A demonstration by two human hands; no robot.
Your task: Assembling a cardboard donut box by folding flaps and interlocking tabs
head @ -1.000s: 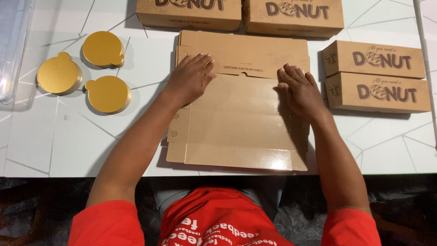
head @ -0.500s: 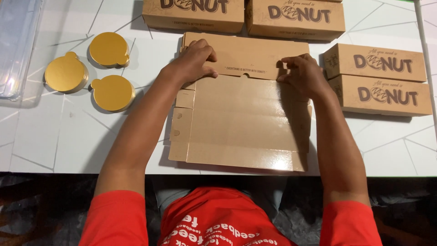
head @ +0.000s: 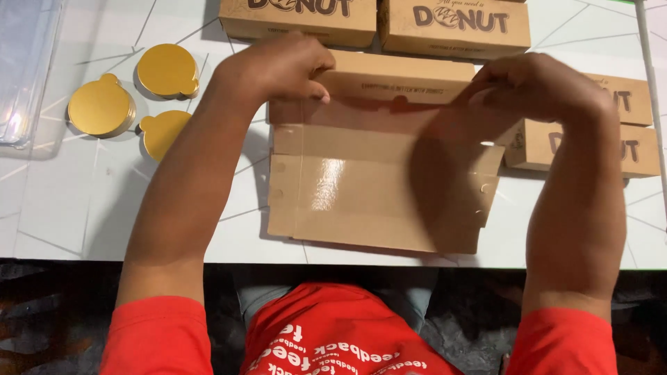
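- Flat cardboard box blank [head: 375,191]: lies on the white table [head: 62,215], centred in front of the person; glossy inner face up. Used as landmark below.
- Far flap of the blank [head: 403,76]: raised upright along the far edge.
- Left hand [head: 278,66]: at the far-left corner of the blank, fingers curled narrow and pinching the flap's left end.
- Right hand [head: 535,87]: at the far-right corner of the blank, fingers bent close together on the flap's right end; fingertip contact partly hidden by the hand.
- Three gold round cake boards [head: 101,107]: left of the blank, grouped, near each other.
- Two closed brown boxes [head: 299,17]: beyond the blank, side by side.
- Two more closed brown boxes [head: 625,146]: right of the blank, partly behind the right forearm.
- Clear plastic tray [head: 24,62]: far left of the blank, beyond the gold boards.
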